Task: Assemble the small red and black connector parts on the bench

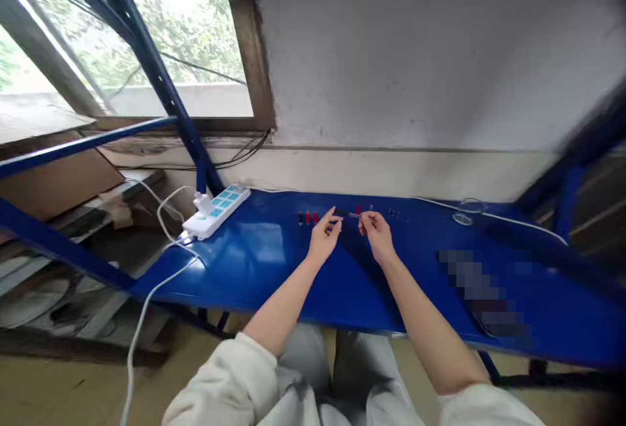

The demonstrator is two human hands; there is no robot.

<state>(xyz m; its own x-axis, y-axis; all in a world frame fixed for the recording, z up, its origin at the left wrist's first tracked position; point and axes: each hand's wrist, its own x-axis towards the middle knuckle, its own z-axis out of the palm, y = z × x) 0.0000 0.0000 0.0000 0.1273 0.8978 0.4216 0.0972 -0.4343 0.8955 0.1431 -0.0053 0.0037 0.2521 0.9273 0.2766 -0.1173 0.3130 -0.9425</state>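
Note:
A thin black pen-like stick (pixel 346 213) with a paler end spans the gap between my hands, above the blue table. My left hand (pixel 325 235) pinches its dark end at the fingertips, the other fingers curled loosely. The pale end sits between the thumb and fingers of my right hand (pixel 376 231). Left of my hands stand a small black piece (pixel 300 218) and two small red pieces (pixel 312 218). Just behind the stick lies another red piece (pixel 358 209), with a small clear piece (pixel 370 208) beside it. Details of the stick are too small to make out.
On the blue table (pixel 264 282), a white power strip (pixel 218 211) with a plugged-in cable lies at left. Several tiny clear parts (pixel 392 213) lie right of my hands. Farther right are a clear round item (pixel 462 218) and a pixelated dark object (pixel 482 289). Blue frame posts flank the table.

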